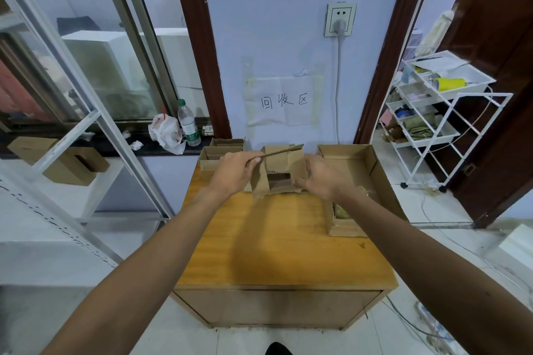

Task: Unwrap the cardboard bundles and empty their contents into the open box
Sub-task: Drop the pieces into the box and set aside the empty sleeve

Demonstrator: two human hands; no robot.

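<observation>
- A person's two bare arms reach forward over a wooden table [282,239].
- A cardboard bundle [288,171] stands at the far middle of the table, between the two hands, partly opened with a dark gap showing in its front.
- The left hand [235,171] pinches a thin cardboard flap [278,153] between thumb and curled fingers, lifting it across the top of the bundle.
- The right hand [320,179] cups the bundle's right side, thumb against the front and fingers bent round it.
- An open box [343,147] sits just right of the bundle, behind the right hand.
- More folded cardboard [220,153] lies at the table's far left corner.
</observation>
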